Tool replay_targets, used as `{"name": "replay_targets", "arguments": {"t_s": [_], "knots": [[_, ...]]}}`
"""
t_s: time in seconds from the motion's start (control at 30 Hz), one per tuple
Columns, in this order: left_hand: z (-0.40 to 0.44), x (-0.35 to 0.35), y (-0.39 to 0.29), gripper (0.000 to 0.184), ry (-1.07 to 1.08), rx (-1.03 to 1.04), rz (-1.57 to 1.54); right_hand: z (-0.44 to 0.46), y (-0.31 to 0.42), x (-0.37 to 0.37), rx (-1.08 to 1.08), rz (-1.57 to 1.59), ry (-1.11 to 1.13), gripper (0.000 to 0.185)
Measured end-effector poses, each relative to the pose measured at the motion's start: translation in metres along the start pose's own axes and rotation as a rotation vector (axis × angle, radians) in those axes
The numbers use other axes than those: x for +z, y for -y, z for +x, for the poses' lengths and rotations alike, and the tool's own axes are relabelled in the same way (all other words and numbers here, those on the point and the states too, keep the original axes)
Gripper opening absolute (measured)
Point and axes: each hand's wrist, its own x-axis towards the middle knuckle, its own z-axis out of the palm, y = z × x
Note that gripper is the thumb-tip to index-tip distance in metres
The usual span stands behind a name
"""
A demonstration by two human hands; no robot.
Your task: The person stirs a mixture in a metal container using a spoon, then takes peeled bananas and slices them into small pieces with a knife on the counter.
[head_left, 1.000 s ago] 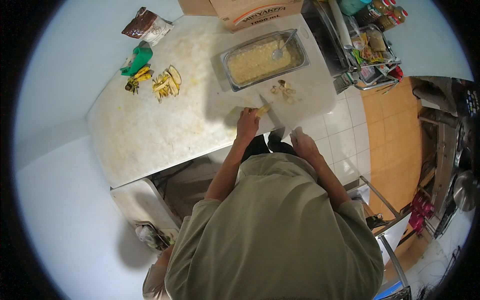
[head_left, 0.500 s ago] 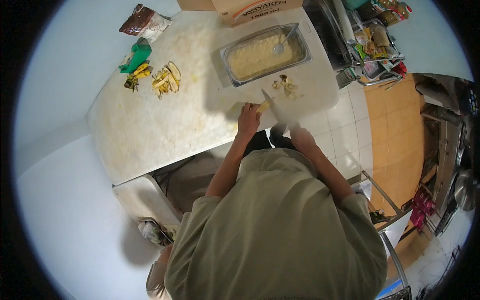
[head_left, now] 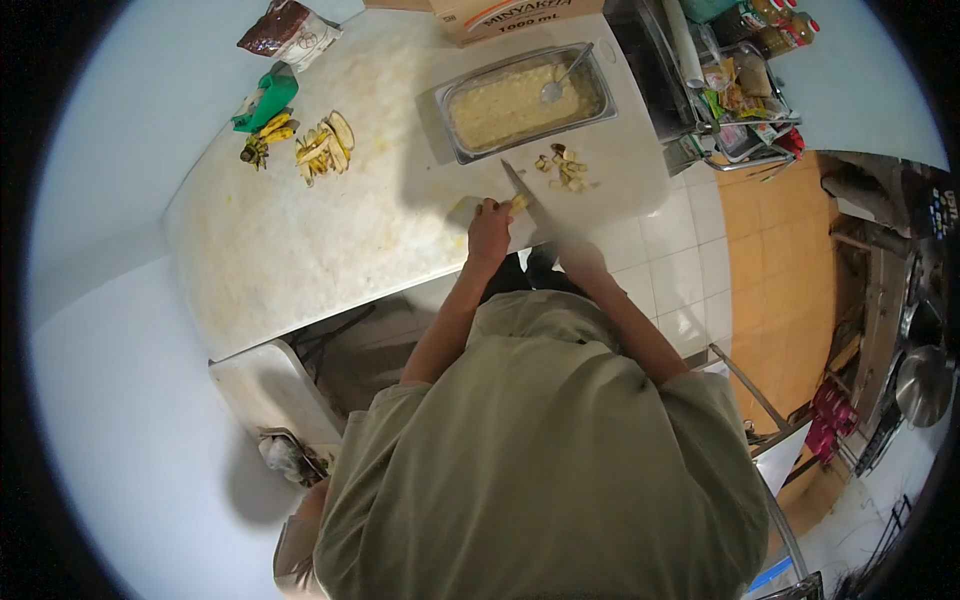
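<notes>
My left hand (head_left: pixel 489 232) is closed around a peeled banana (head_left: pixel 519 204), whose pale end sticks out to the right of the fingers. My right hand (head_left: pixel 583 262), smeared by motion, grips a knife (head_left: pixel 517 183). The blade lies across the banana's exposed end, its tip pointing up and left. Several cut banana pieces (head_left: pixel 568 172) lie loose on the table just beyond, some with dark ends. Behind them stands a rectangular metal pan (head_left: pixel 470 153) of pale, lumpy mixture, with a spoon (head_left: pixel 551 92) resting in it.
On the white table (head_left: pixel 300 250) lie banana peels (head_left: pixel 328 150), unpeeled bananas (head_left: pixel 275 130), a green packet (head_left: pixel 266 100) and a brown-and-white bag (head_left: pixel 290 35). A cardboard box (head_left: pixel 520 18) stands behind the pan. To the right is a wire rack (head_left: pixel 745 120) with packets and bottles.
The view has shifted slightly. The knife blade has come left toward my left hand, and less of the banana shows beyond the fingers. My right hand is more blurred.
</notes>
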Motion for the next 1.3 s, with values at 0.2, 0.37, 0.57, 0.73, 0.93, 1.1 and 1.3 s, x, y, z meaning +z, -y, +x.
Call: {"name": "replay_targets", "arguments": {"t_s": [0.2, 0.37, 0.57, 0.73, 0.93, 1.1, 1.3], "knots": [[-0.004, 0.003, 0.002, 0.031, -0.056, 0.0, 0.013, -0.026, -0.022, -0.037, 0.054, -0.011, 0.021, 0.034], [-0.004, 0.0, -0.002, 0.031, -0.041, -0.012, -0.004, -0.043, -0.006, -0.066, 0.0, 0.048, -0.081, 0.029], [-0.003, 0.0, 0.0, 0.028, -0.028, -0.02, -0.02, -0.046, 0.009, -0.056, -0.042, 0.064, -0.024, 0.029], [-0.005, -0.001, -0.001, 0.027, -0.051, -0.034, -0.029, -0.044, 0.014, -0.055, -0.075, 0.011, -0.067, 0.03], [-0.005, 0.0, 0.0, 0.029, -0.07, -0.017, -0.024, -0.045, 0.018, -0.061, -0.102, 0.007, -0.118, 0.027], [-0.004, -0.001, 0.001, 0.03, -0.045, -0.024, -0.022, -0.045, 0.018, -0.058, -0.093, -0.002, -0.117, 0.027], [-0.004, -0.001, 0.003, 0.03, -0.018, -0.037, -0.036, -0.045, 0.005, -0.043, -0.09, 0.04, -0.047, 0.028]]}}
